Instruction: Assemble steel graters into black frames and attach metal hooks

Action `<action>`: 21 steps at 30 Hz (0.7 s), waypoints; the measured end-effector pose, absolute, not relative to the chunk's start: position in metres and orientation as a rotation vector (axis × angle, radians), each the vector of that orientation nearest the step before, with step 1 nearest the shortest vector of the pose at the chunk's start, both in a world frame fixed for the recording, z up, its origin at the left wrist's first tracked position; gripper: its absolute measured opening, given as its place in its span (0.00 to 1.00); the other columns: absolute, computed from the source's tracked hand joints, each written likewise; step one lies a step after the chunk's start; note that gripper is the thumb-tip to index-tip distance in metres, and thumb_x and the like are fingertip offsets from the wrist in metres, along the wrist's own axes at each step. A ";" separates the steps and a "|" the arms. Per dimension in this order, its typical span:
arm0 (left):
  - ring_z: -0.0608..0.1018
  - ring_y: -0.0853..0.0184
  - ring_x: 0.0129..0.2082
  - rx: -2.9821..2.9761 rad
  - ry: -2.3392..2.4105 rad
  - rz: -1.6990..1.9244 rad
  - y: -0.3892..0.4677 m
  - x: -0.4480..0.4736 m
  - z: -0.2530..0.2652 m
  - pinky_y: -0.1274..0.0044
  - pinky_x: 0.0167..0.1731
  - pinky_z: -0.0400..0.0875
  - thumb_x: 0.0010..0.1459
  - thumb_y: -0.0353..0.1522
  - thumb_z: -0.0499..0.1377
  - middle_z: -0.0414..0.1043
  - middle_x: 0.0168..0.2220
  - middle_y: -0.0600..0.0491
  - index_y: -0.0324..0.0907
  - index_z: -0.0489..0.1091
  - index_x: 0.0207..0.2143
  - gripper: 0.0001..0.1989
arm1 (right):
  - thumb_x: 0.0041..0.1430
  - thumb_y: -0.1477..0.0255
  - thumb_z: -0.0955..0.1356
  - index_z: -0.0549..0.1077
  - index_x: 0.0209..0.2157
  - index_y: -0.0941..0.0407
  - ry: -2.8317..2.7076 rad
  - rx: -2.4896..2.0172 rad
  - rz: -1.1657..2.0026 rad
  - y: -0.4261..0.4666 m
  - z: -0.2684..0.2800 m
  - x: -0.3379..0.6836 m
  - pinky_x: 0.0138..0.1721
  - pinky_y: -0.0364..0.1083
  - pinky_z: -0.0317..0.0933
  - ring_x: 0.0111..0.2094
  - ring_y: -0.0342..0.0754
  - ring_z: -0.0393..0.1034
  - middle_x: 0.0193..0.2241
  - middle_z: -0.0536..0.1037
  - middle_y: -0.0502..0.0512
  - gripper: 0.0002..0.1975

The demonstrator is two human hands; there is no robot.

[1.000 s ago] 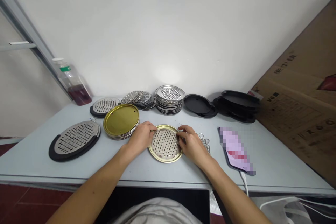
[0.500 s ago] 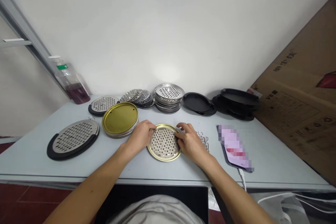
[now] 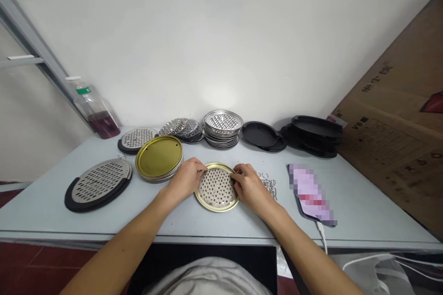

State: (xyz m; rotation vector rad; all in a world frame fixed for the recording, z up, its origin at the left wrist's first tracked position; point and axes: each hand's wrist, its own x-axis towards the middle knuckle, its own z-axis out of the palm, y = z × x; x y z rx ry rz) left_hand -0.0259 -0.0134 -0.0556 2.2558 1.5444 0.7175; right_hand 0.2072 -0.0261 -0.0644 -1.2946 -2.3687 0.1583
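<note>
A round perforated metal grater disc (image 3: 217,189) lies inside a shallow gold-rimmed metal lid (image 3: 217,209) on the table before me. My left hand (image 3: 188,177) is closed at the upper left rim, its thumb and fingertips pinched there. At the upper right, my right hand (image 3: 249,184) has its thumb on the disc's edge and its curled fingers against the rim. Both undersides of the fingers are partly hidden. Beside my right hand lies a small heap of bent wire pieces (image 3: 269,185). Left of my left hand stands a stack of gold lids (image 3: 159,156).
Graters with black rims (image 3: 98,184) lie at the left. Along the wall are stacked grater discs (image 3: 223,122), loose discs (image 3: 182,128), black round trays (image 3: 263,136) and a bottle (image 3: 102,117). A phone (image 3: 311,193) with a cable lies right, near a cardboard box (image 3: 398,147).
The fingers of my right hand have lowered and drawn in toward the rim. My left fingers have shifted slightly on it. The disc and lid stay in place.
</note>
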 end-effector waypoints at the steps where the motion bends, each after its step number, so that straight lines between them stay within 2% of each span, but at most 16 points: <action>1: 0.78 0.65 0.39 2.257 1.534 0.712 -0.013 -0.026 -0.056 0.74 0.44 0.72 0.56 0.20 0.54 0.77 0.40 0.49 0.43 0.80 0.40 0.18 | 0.56 0.85 0.62 0.79 0.39 0.60 -2.365 -1.293 0.168 -0.026 -0.065 0.207 0.48 0.51 0.64 0.45 0.54 0.64 0.41 0.72 0.63 0.17; 6: 0.77 0.63 0.38 2.355 1.516 0.599 -0.017 -0.024 -0.052 0.74 0.41 0.72 0.56 0.20 0.53 0.75 0.38 0.46 0.42 0.80 0.38 0.18 | 0.55 0.86 0.61 0.78 0.41 0.62 -2.350 -1.287 0.213 -0.025 -0.066 0.205 0.49 0.51 0.64 0.45 0.54 0.63 0.41 0.73 0.64 0.18; 11: 0.76 0.60 0.40 2.472 1.576 0.517 -0.021 -0.019 -0.046 0.71 0.43 0.71 0.57 0.20 0.52 0.73 0.38 0.45 0.42 0.80 0.38 0.18 | 0.56 0.86 0.61 0.76 0.44 0.62 -2.322 -1.271 0.215 -0.025 -0.066 0.207 0.48 0.50 0.64 0.44 0.53 0.64 0.41 0.74 0.63 0.18; 16: 0.76 0.62 0.40 2.425 1.612 0.610 -0.021 -0.019 -0.049 0.72 0.45 0.71 0.57 0.19 0.52 0.74 0.38 0.46 0.39 0.79 0.39 0.17 | 0.56 0.84 0.63 0.78 0.42 0.57 -2.331 -1.320 0.185 -0.025 -0.065 0.208 0.48 0.51 0.62 0.45 0.53 0.65 0.42 0.74 0.61 0.17; 21: 0.76 0.64 0.39 2.415 1.580 0.677 -0.020 -0.020 -0.050 0.73 0.42 0.72 0.58 0.21 0.52 0.75 0.38 0.48 0.42 0.78 0.40 0.17 | 0.56 0.84 0.63 0.76 0.44 0.57 -2.323 -1.371 0.185 -0.026 -0.063 0.210 0.47 0.50 0.61 0.44 0.52 0.65 0.41 0.75 0.59 0.18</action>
